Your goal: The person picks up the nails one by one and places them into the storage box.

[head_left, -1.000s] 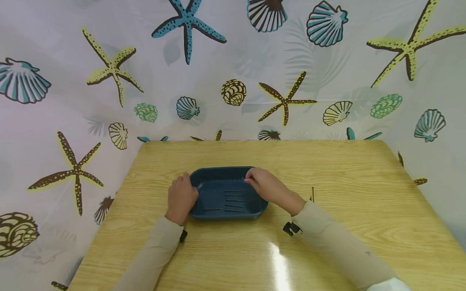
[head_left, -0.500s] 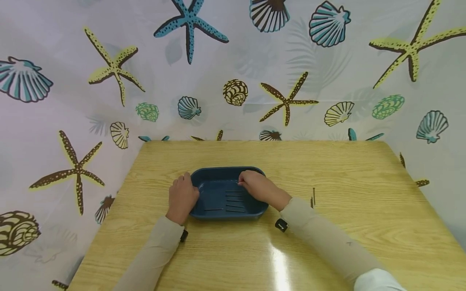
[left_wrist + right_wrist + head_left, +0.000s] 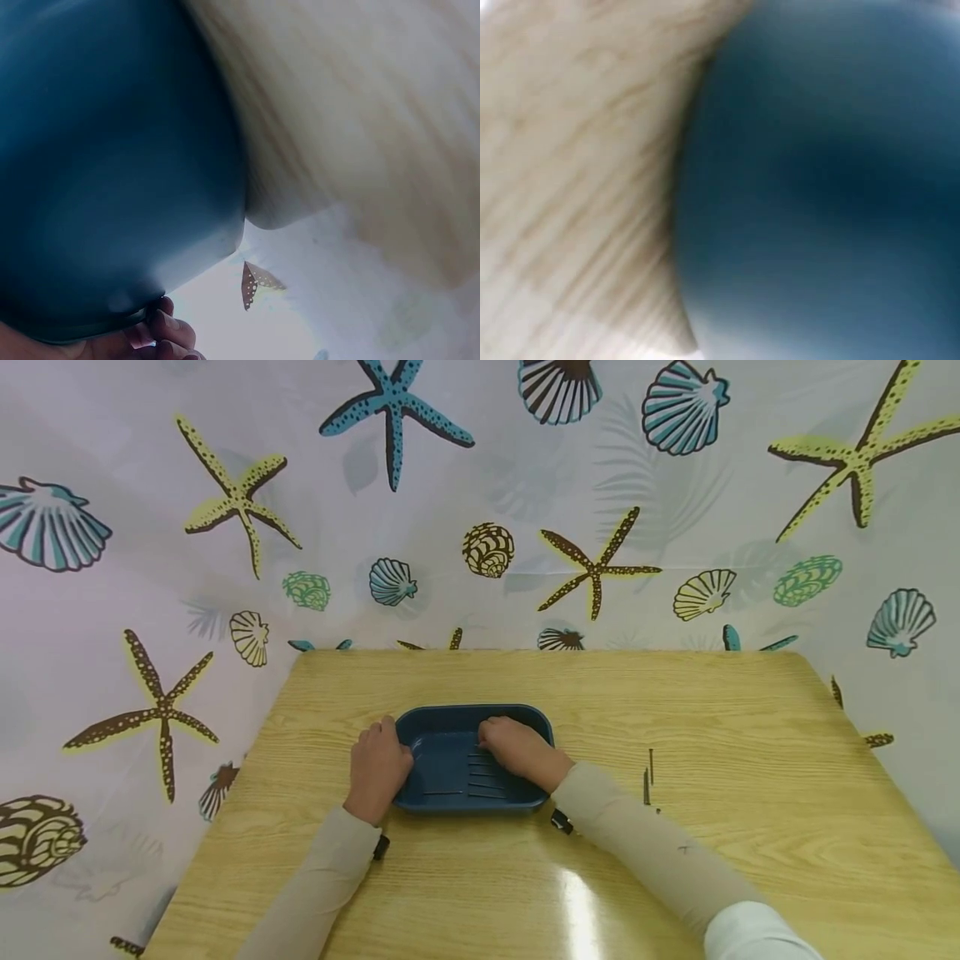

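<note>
A dark blue oval-cornered tray [image 3: 442, 711] stands on the table. My left hand [image 3: 378, 770] grips its left rim; in the left wrist view, curled fingers [image 3: 174, 330] hold the tray's edge. Inside lie several thin dark nails [image 3: 486, 776] in a row at the right, and a single nail [image 3: 442, 792] lies nearer the left. My right hand [image 3: 517, 750] is inside the tray above the far end of the row. Its fingertips are pinched together on a thin nail, now mostly hidden by the hand. The right wrist view shows only the blurred tray wall [image 3: 817, 247].
On the wooden table [image 3: 720, 710], right of the tray, lie a long thin nail [image 3: 652, 767], a thicker nail [image 3: 647, 787] and a small dark tip [image 3: 658, 811] beside the right sleeve. A patterned cloth [image 3: 435, 635] hangs behind and along the sides.
My right hand has moved left and slightly lower inside the tray, with its fingertips pinched. The right sleeve has shifted left, showing more of the nails on the table. My left hand stays put.
</note>
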Motion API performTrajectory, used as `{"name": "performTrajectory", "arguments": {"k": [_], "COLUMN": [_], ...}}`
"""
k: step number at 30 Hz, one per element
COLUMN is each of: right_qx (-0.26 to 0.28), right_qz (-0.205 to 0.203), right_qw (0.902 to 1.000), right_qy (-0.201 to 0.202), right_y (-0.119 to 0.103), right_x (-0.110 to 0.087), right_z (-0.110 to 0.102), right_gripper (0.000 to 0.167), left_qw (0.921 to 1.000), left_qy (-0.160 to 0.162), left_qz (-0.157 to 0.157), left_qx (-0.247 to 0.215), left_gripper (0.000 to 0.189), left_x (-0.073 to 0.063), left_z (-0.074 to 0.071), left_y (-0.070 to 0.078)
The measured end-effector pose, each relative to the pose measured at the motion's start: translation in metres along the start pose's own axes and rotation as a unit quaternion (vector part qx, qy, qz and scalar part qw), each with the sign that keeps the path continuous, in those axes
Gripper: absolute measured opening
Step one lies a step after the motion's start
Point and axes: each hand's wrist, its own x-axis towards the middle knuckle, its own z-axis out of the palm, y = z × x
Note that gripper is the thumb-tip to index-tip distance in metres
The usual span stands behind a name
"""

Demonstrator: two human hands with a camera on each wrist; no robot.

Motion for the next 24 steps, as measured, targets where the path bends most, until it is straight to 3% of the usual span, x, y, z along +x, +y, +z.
{"name": "performTrajectory", "arguments": {"k": [6, 17, 24], "right_qx": [-0.044, -0.072, -0.094], "right_qz": [-0.008, -0.042, -0.032], "right_qw": [0.9989, 0.9955, 0.9943], "right_qy": [0.011, 0.046, 0.037], "right_y": [-0.004, -0.007, -0.007], "right_x": [0.001, 0.003, 0.006], "right_z": [0.004, 0.008, 0.013], "right_gripper": [0.010, 0.009, 0.011], "left_qw": [0.9999, 0.9999, 0.9999], "left_qy": [0.013, 0.008, 0.012], "left_qz": [0.006, 0.008, 0.009], "left_qx": [0.008, 0.004, 0.005], "left_gripper": [0.016, 0.016, 0.016], "left_x": [-0.001, 0.000, -0.001], "left_z": [0.001, 0.001, -0.001], "left_y": [0.000, -0.001, 0.000]}}
